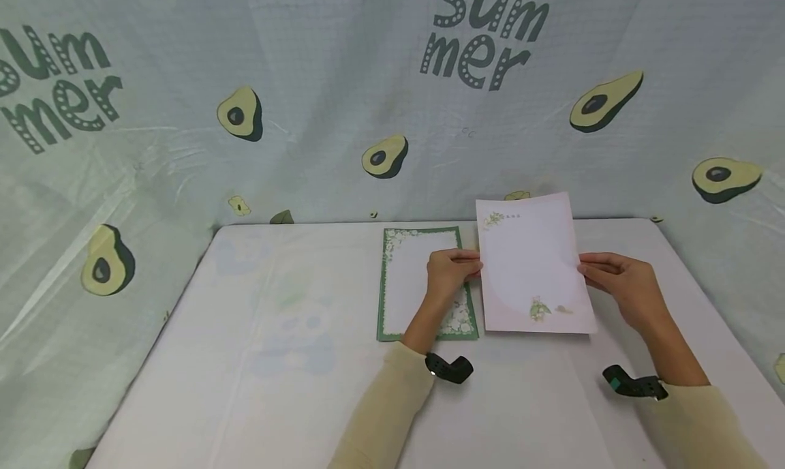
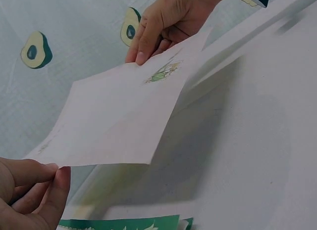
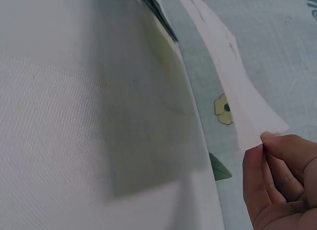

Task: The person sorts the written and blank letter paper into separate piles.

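A pale pink sheet of paper [image 1: 533, 264] with small flower prints is held up off the table between both hands. At its left edge my left hand [image 1: 452, 273] pinches it between thumb and fingers; my right hand [image 1: 625, 285] pinches the opposite edge. In the left wrist view the sheet [image 2: 119, 111] slants above its own shadow, and it bends slightly in the right wrist view, where the right hand [image 3: 282, 180] grips one end. Beneath the left forearm lies green-bordered paper [image 1: 411, 271], apparently more than one sheet, partly covered by that hand and arm.
The white table [image 1: 276, 387] carries faint prints showing through on its left side. Behind and beside it hangs a pale cloth [image 1: 306, 101] with avocado prints and lettering. Each wrist wears a black band, the left band [image 1: 450, 369] and the right band [image 1: 634, 384].
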A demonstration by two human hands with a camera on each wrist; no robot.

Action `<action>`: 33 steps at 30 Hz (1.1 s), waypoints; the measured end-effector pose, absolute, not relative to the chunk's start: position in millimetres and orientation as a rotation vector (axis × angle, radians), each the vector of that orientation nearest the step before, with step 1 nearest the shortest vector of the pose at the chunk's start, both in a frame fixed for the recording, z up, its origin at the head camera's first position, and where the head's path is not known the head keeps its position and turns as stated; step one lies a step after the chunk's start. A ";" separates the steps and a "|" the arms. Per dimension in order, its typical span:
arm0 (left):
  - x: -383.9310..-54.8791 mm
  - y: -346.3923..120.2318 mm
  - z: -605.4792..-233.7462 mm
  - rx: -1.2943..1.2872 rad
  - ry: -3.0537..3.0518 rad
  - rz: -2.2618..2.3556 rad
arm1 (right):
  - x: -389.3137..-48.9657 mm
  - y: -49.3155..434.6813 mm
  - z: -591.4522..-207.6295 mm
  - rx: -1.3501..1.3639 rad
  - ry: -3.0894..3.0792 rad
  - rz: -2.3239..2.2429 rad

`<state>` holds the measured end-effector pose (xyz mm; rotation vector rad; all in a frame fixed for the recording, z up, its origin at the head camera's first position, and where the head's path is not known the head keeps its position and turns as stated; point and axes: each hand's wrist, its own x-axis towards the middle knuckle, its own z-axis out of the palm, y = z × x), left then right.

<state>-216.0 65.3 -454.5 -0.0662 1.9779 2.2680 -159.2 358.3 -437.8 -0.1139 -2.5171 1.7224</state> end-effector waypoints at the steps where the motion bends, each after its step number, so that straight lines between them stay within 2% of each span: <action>1: -216.0 66.2 -454.7 -0.070 1.971 2.270 | -159.3 359.4 -437.6 -0.119 -2.515 1.728; 33: -212.3 90.0 -461.9 -0.028 1.984 2.204 | -157.8 382.2 -445.4 -0.239 -2.701 1.587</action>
